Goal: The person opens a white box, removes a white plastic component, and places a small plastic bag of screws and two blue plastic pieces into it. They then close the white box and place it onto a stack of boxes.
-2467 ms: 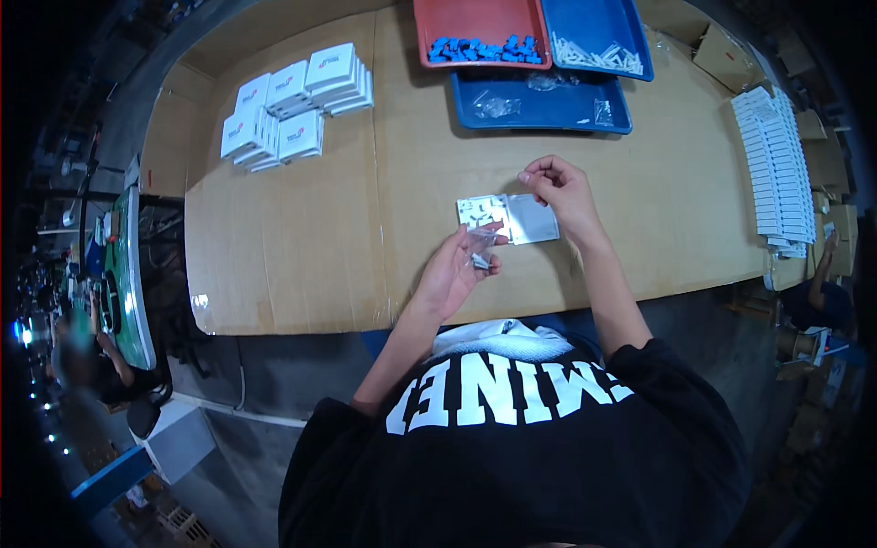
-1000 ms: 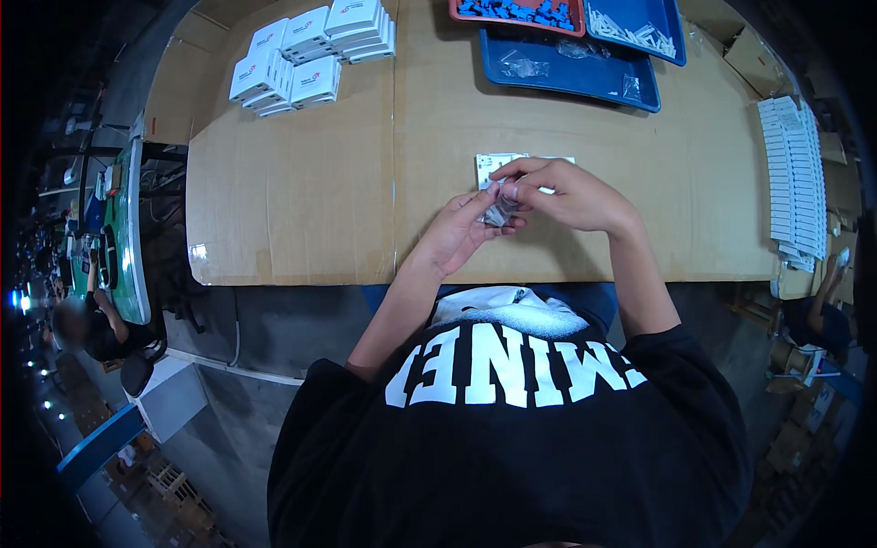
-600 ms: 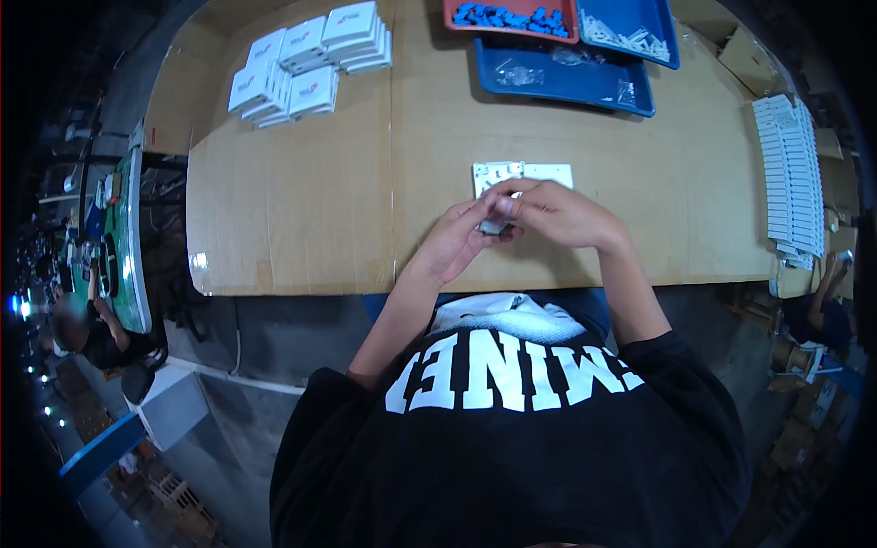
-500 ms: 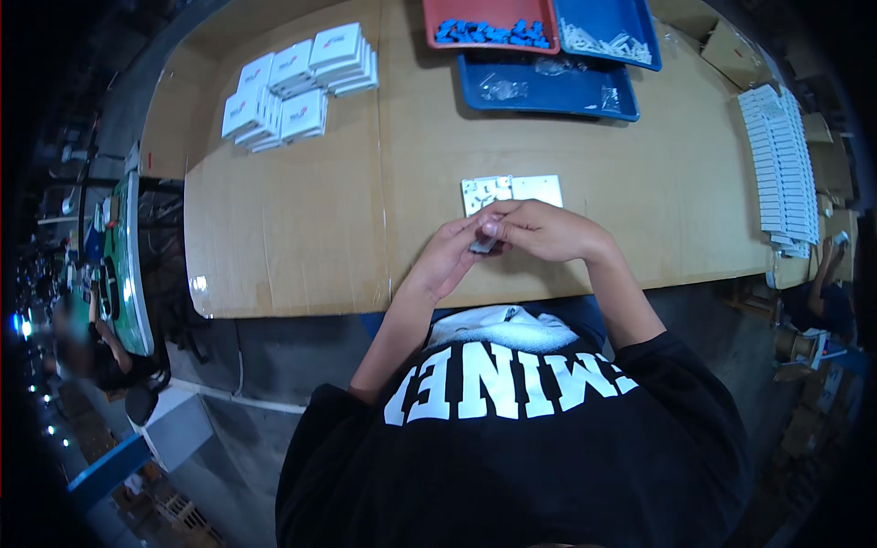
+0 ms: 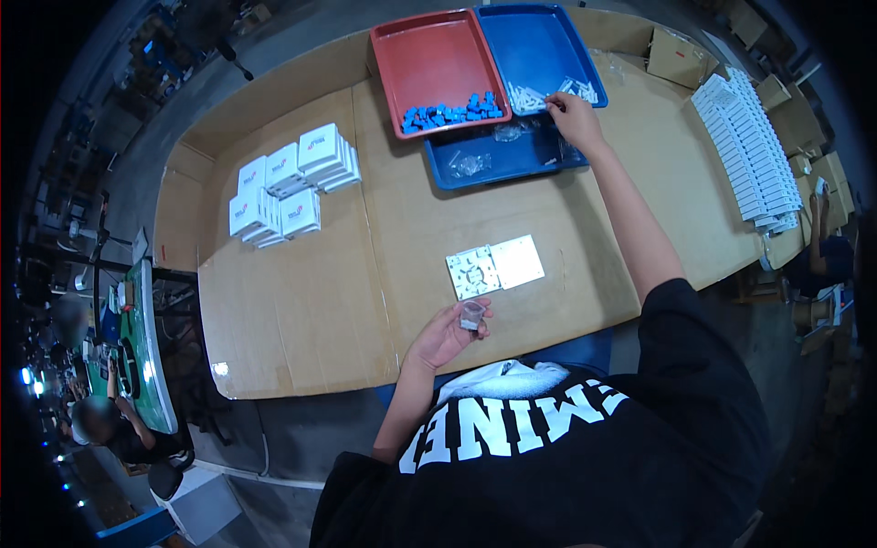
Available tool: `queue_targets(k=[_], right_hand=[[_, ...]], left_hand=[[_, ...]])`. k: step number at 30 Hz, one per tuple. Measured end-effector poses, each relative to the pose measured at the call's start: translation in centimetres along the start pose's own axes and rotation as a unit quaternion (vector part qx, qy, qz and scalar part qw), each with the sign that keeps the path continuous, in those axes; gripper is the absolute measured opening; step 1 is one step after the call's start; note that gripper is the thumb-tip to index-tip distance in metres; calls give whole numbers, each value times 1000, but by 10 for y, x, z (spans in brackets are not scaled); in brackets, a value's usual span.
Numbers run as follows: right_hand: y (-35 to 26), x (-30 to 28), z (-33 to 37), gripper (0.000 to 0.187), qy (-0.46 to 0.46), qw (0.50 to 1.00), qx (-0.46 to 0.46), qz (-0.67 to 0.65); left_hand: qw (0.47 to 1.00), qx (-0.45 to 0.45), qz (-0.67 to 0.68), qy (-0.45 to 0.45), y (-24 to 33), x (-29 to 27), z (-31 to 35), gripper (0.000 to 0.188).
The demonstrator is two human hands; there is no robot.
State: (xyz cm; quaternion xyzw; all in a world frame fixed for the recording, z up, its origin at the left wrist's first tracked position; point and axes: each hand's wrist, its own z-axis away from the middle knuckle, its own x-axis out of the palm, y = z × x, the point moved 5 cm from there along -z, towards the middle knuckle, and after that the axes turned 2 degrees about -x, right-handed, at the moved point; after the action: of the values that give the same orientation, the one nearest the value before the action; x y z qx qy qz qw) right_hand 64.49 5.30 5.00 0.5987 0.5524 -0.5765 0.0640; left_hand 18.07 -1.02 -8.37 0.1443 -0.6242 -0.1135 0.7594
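In my left hand [image 5: 444, 338], near the table's front edge, is a small clear plastic bag [image 5: 471, 316] with something whitish and dark inside. The fingers curl around it, palm up. My right hand [image 5: 575, 121] reaches far forward to the upper blue tray [image 5: 539, 46], its fingertips pinched together at the small white pieces [image 5: 579, 89] there. Whether a piece is between those fingertips is too small to tell. Just beyond my left hand lies an open white plastic case [image 5: 473, 272], with a flat white panel [image 5: 519, 261] on its right.
A red tray [image 5: 438, 64] holds blue parts. A lower blue tray [image 5: 457, 181] holds clear bags. White boxes [image 5: 297, 212] are stacked at the left; a long row of white cases [image 5: 744, 151] stands at the right. Co-workers sit at both sides.
My hands were together over the near side of the white case. The right has gone forward to the blue tray; the left stays near with the bag. The view has shifted.
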Motion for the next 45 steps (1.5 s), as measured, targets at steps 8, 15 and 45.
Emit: queue_targets(k=[8, 15, 45], right_hand=[[15, 27, -52, 14, 0, 965, -71, 251], [32, 29, -63, 13, -64, 981, -55, 173], [-59, 22, 251, 18, -138, 832, 260, -470]], left_hand=[[1000, -1, 25, -7, 4, 3, -3, 52], [1000, 2, 13, 6, 6, 7, -2, 52], [987, 35, 83, 136, 12, 29, -25, 53]])
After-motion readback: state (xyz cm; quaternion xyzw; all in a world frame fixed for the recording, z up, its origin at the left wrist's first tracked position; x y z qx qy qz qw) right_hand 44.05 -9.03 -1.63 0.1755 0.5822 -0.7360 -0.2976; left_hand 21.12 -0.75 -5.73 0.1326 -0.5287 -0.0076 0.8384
